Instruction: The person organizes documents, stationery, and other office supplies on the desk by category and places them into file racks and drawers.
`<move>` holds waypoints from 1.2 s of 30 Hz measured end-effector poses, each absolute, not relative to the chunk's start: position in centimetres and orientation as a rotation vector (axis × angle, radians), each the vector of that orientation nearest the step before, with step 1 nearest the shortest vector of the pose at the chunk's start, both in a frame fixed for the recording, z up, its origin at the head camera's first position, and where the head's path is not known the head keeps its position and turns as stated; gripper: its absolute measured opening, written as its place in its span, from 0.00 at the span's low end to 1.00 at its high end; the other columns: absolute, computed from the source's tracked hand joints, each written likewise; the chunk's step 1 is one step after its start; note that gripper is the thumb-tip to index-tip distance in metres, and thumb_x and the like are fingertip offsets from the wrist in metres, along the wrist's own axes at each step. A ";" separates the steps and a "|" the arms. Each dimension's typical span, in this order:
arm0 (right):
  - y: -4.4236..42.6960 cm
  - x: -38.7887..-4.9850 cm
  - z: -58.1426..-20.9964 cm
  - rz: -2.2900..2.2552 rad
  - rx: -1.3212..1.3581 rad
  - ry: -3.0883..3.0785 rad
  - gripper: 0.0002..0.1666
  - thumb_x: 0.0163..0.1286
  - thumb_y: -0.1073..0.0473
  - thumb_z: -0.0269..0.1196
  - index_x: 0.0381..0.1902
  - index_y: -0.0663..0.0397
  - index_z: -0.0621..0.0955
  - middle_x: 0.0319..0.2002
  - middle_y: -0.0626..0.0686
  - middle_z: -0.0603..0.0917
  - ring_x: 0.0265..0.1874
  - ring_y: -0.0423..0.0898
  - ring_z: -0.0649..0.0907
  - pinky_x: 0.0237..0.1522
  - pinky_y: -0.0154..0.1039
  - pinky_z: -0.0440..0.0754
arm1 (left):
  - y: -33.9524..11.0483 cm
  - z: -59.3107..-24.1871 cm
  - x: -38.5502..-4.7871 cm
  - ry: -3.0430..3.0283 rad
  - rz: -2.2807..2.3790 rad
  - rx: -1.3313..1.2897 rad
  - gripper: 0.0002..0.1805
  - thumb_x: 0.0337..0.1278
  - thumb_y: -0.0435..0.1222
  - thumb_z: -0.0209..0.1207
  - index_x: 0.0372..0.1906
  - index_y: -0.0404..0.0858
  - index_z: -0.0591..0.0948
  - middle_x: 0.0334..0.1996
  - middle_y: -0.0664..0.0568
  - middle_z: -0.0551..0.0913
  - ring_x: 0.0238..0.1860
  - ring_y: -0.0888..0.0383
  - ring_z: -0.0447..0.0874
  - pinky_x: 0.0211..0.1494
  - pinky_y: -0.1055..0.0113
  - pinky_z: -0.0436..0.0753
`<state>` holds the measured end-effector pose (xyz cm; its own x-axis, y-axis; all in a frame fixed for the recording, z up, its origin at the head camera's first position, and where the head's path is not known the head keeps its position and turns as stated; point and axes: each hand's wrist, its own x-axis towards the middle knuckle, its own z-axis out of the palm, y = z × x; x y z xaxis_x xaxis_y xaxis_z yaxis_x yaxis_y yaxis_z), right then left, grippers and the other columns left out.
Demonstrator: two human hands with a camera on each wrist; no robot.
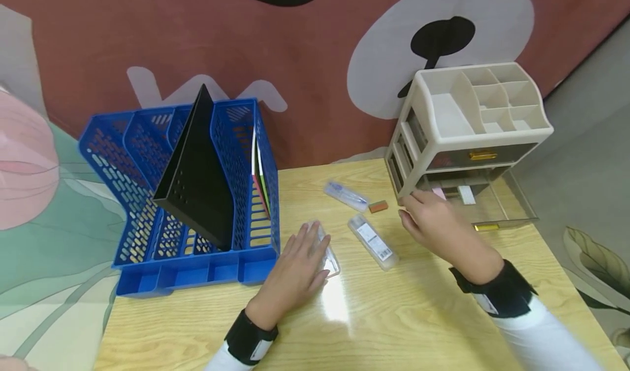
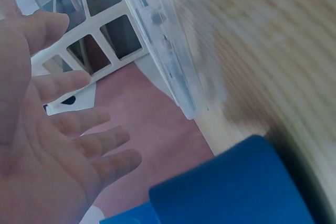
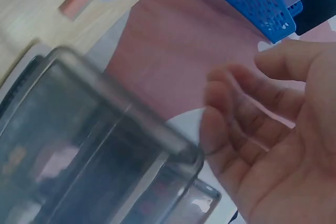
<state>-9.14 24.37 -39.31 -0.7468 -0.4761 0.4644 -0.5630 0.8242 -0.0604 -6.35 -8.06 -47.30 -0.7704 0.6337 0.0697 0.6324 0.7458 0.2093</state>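
My left hand [image 1: 293, 272] hovers over or lightly touches a flat clear plastic case [image 1: 331, 262]; which of the two is hard to tell. Its fingers are spread in the left wrist view, with the clear case [image 2: 170, 51] beyond them. My right hand [image 1: 438, 227] is at the left side of a pulled-out transparent drawer [image 1: 494, 213], low on the white organizer [image 1: 492, 134]. In the right wrist view its fingers bend loosely near the drawer corner, with nothing visible between them. A pink piece [image 1: 439, 193] and a white piece [image 1: 466, 195] lie inside the drawer.
Between the hands lie a clear tube-like case [image 1: 346, 196], an orange-brown eraser-like block [image 1: 378, 206] and a labelled clear case [image 1: 374, 242]. At left stands a blue file rack [image 1: 197, 272] holding a black folder [image 1: 202, 190] and thin booklets [image 1: 260, 174].
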 end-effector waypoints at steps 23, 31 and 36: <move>21.3 -11.0 -45.0 0.491 0.531 -2.881 0.33 0.69 0.63 0.65 0.67 0.75 0.72 0.67 0.76 0.73 0.64 0.73 0.76 0.63 0.67 0.77 | -10.0 -48.3 -5.0 3.006 0.322 1.081 0.38 0.69 0.54 0.61 0.78 0.43 0.68 0.80 0.37 0.59 0.78 0.34 0.61 0.73 0.39 0.73; 21.4 -12.1 -47.2 0.544 0.496 -2.992 0.34 0.70 0.63 0.64 0.70 0.75 0.70 0.71 0.75 0.69 0.69 0.71 0.74 0.68 0.64 0.74 | -10.1 -48.4 -4.7 2.958 0.333 1.055 0.41 0.70 0.60 0.57 0.80 0.46 0.65 0.81 0.38 0.59 0.79 0.35 0.59 0.74 0.38 0.70; 21.7 -13.0 -48.5 0.564 0.490 -3.028 0.34 0.70 0.64 0.63 0.70 0.74 0.70 0.72 0.73 0.69 0.71 0.68 0.72 0.70 0.63 0.72 | -10.1 -48.5 -4.7 2.957 0.322 1.054 0.42 0.70 0.62 0.55 0.80 0.46 0.63 0.81 0.38 0.59 0.80 0.36 0.58 0.75 0.38 0.69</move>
